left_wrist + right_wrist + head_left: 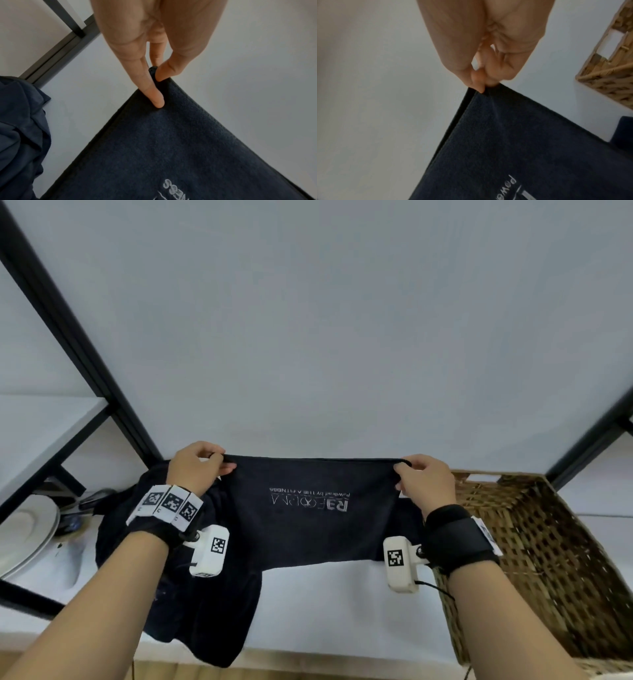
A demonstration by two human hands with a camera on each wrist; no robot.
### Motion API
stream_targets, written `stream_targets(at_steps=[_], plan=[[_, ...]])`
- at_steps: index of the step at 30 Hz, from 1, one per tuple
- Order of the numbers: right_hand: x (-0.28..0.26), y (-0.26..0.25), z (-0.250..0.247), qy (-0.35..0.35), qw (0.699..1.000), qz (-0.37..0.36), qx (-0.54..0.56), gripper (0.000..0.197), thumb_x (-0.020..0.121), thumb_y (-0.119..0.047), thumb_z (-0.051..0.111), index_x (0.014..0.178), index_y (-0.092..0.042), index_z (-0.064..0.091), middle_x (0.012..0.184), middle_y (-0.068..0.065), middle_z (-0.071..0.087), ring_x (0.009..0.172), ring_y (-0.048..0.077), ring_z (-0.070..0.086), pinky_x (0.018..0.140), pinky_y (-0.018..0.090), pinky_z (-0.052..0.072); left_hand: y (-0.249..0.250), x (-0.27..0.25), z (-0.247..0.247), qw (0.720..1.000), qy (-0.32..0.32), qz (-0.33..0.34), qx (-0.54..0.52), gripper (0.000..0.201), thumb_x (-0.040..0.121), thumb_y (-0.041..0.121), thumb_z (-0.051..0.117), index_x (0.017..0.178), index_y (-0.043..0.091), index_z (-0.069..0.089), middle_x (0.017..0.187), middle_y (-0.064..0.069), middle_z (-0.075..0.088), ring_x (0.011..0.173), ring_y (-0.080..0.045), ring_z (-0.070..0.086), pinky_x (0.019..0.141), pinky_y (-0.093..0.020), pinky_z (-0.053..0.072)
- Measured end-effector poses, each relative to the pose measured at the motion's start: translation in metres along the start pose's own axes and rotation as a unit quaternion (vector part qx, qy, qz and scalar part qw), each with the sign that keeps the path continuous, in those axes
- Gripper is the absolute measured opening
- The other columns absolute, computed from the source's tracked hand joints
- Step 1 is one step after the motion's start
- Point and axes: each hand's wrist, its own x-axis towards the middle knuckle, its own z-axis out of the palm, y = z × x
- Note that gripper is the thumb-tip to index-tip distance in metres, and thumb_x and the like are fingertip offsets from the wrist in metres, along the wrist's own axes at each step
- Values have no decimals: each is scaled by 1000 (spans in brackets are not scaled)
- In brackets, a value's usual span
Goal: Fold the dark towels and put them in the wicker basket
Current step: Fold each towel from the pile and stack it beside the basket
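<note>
Head view: left hand (pixel 195 467) and right hand (pixel 423 479) each pinch a far corner of the dark towel (pixel 308 529); its upside-down white lettering perhaps begins "Powered by", beside the wicker basket (pixel 534 542) at right.

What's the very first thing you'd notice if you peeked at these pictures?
A dark towel with pale lettering is stretched out in the middle, the left hand and right hand each pinching a top corner. To the right stands an empty wicker basket, and on the left lies a crumpled heap of more dark cloth.
</note>
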Motion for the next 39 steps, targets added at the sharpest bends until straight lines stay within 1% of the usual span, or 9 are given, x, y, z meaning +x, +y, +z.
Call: stream_targets(at_steps=[3, 8, 12, 16, 21, 25, 27, 31, 39], plan=[[13, -4, 14, -45, 986, 65, 144, 9, 89, -1, 56, 85, -4, 64, 94, 14, 69, 76, 18, 75, 73, 31, 61, 5, 14, 5, 999, -13, 4, 42, 27, 91, 1, 49, 85, 18, 68, 92, -5, 73, 78, -20, 74, 92, -36, 54], [25, -7, 24, -42, 984, 4, 173, 23, 86, 5, 51, 83, -10, 68, 101, 4, 72, 91, 18, 73, 86, 30, 57, 18, 22, 2, 998, 48, 45, 16, 28, 87, 3, 52, 73, 20, 69, 85, 4, 73, 73, -7, 73, 67, -9, 52], [21, 5, 23, -48, 977, 3, 209, 30, 83, 9, 47, 78, -8, 71, 86, 6, 75, 84, 20, 75, 74, 24, 58, -1, 12, -1, 996, 23, 48, -76, 28, 91, -4, 51, 73, 11, 66, 96, -4, 73, 83, -13, 73, 78, -20, 58], [9, 48, 26, -61, 987, 25, 144, 33, 83, 6, 55, 67, -18, 71, 73, 8, 73, 72, 19, 74, 74, 30, 60, -45, -11, -5, 996, -32, 4, -83, 36, 91, -9, 49, 67, 12, 67, 90, -6, 75, 91, -19, 73, 75, -23, 58], [-20, 127, 28, -152, 986, 63, 15, 18, 82, -7, 70, 86, -24, 74, 80, 2, 75, 83, 21, 74, 84, 40, 58, -110, -49, -8, 994, -77, -62, 43, 48, 90, -10, 51, 65, 25, 71, 91, -6, 75, 82, -20, 74, 80, -31, 59], [-50, 172, 32, -200, 971, 131, -35, 9, 87, -13, 72, 83, -21, 73, 78, 6, 73, 77, 20, 75, 79, 38, 60, -147, -74, -8, 969, -135, -117, 170, 40, 90, -7, 47, 74, 22, 70, 71, -3, 74, 71, -19, 74, 82, -39, 59], [-62, 186, 32, -220, 958, 176, -50, 10, 90, -11, 69, 82, -17, 71, 84, 11, 73, 73, 19, 75, 72, 33, 59, -160, -82, -7, 944, -179, -129, 247, 38, 92, -2, 47, 79, 28, 68, 64, 1, 72, 70, -18, 71, 77, -31, 57], [-75, 205, 31, -251, 936, 238, -74, 7, 91, -11, 69, 83, -10, 69, 86, 10, 72, 73, 20, 75, 71, 32, 60, -172, -87, -5, 879, -249, -100, 394, 32, 91, 5, 51, 94, 30, 70, 98, -3, 71, 104, -24, 59, 94, -28, 41], [-59, 207, 47, -263, 932, 193, -157, 14, 80, -7, 77, 81, -18, 70, 86, 5, 74, 80, 19, 72, 78, 31, 58, -183, -66, 8, 902, -251, -130, 327, 27, 95, 9, 49, 89, 30, 63, 94, -1, 69, 93, -20, 62, 81, -28, 43]])
